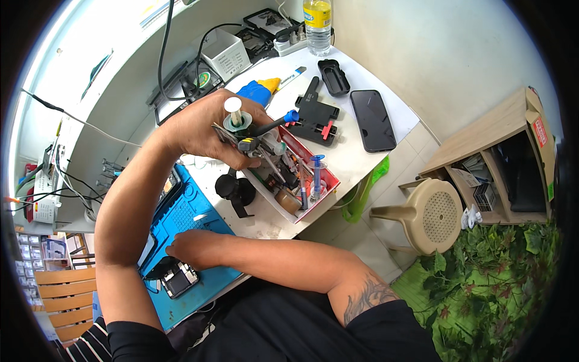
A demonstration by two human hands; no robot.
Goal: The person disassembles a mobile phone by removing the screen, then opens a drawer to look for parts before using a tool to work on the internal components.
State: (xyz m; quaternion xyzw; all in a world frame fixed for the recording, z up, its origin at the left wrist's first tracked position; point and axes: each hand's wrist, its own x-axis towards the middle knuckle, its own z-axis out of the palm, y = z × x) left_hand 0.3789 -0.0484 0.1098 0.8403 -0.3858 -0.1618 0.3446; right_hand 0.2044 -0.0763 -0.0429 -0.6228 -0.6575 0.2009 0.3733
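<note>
My left hand (214,123) is closed round a bundle of upright tools at the far-left end of a red and white box (274,208). Among them are a syringe (234,111) with a white plunger and a yellow-black handle (247,143). Small tools, a blue syringe (317,172) and loose parts fill the box. My right hand (196,248) is curled over the blue repair mat (193,205); its fingertips are hidden, and I cannot make out what they hold. Just below it lies an opened phone (179,277) with its insides showing.
Behind the box are a black clamp holder (313,114), a dark phone (372,120) and a black case (333,77). A water bottle (318,27) stands at the back. A black round stand (235,190) sits left of the box. A beige stool (431,214) is at the right.
</note>
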